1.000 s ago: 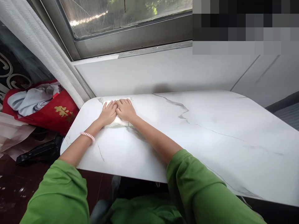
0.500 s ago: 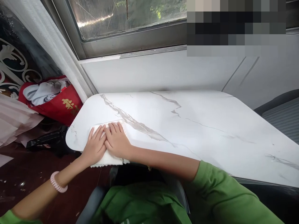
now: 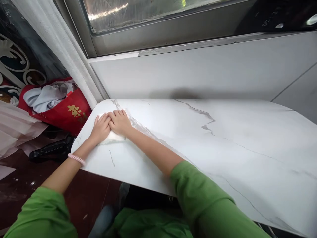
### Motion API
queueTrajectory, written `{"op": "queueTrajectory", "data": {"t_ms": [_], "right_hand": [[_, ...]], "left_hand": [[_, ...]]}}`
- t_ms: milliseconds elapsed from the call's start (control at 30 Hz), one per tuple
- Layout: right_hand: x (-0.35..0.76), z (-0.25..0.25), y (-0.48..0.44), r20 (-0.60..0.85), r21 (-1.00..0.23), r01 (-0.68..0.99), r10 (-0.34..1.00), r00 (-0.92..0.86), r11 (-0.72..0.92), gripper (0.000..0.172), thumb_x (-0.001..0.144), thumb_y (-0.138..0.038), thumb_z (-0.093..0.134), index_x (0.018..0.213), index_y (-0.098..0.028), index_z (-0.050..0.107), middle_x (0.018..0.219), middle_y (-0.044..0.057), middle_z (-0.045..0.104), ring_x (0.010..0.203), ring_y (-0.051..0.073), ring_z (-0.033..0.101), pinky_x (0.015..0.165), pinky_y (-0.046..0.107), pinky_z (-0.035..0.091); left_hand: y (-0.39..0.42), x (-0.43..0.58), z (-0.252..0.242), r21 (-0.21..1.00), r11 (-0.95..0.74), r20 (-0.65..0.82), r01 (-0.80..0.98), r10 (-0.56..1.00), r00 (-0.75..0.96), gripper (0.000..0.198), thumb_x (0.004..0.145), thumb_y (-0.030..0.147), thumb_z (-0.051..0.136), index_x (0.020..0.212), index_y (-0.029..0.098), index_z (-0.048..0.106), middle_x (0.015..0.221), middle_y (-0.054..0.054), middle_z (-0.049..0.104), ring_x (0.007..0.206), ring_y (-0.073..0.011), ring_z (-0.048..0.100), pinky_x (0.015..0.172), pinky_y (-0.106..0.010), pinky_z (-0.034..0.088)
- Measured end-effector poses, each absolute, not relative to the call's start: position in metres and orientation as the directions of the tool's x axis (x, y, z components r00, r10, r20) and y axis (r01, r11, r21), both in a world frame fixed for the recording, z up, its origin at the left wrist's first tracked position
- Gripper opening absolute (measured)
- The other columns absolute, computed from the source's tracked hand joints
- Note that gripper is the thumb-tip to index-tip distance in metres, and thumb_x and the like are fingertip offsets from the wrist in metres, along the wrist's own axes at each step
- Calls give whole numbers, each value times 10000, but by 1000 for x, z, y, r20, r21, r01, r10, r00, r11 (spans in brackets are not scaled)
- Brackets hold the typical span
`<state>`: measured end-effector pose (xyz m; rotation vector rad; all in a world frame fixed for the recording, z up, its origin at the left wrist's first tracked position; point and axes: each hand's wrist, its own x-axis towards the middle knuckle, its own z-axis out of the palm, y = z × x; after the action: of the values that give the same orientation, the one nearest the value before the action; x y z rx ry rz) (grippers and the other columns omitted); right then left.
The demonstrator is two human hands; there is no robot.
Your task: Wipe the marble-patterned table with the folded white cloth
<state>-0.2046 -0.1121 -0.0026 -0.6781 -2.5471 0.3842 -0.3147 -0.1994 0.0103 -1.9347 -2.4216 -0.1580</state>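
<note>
White cloth [image 3: 112, 136], crumpled flat beneath both hands, edges peeking out.

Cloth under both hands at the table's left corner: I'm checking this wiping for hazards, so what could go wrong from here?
1. The cloth lies near the table edge; a stroke outward might slide it off.
2. Both the left hand and right hand press flat with arms stretched; a slip could pitch the person forward.
</note>
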Motion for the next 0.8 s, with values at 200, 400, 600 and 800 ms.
{"op": "queueTrajectory", "data": {"t_ms": [200,400,600,800], "right_hand": [[-259,-6,-51,357,-386,462,591,-724,799,357,917,-199,365,1224,-157,543,1230,134,612,1178,277,502,1108,463,262],[-297,-12,-18,394,-352,554,657,-643,754,342,921,-185,350,1188,-143,559,1181,156,634,1136,299,523,1058,463,286],[-318,-14,-2,409,-392,579,699,-587,715,311,902,-187,372,1120,-158,592,1103,145,663,1067,292,556,995,433,331],[-311,-14,-8,428,-411,524,665,-613,746,321,899,-171,358,1109,-143,599,1084,155,666,1088,304,546,1041,456,300]], "left_hand": [[-128,-362,10,155,206,115,966,968,-225,486,985,232,274,1448,240,422,1560,-41,385,1461,-206,290,1222,-493,104],[-80,-408,7,180,114,139,977,980,-140,477,974,247,296,1420,234,467,1522,-66,438,1406,-224,367,1209,-505,122],[-63,-422,10,184,118,118,976,983,-142,477,987,238,270,1426,230,457,1527,-70,430,1406,-215,372,1208,-504,124],[-75,-418,7,167,139,98,976,983,-157,504,990,228,245,1468,219,405,1566,-62,370,1454,-211,293,1217,-497,89]]}}
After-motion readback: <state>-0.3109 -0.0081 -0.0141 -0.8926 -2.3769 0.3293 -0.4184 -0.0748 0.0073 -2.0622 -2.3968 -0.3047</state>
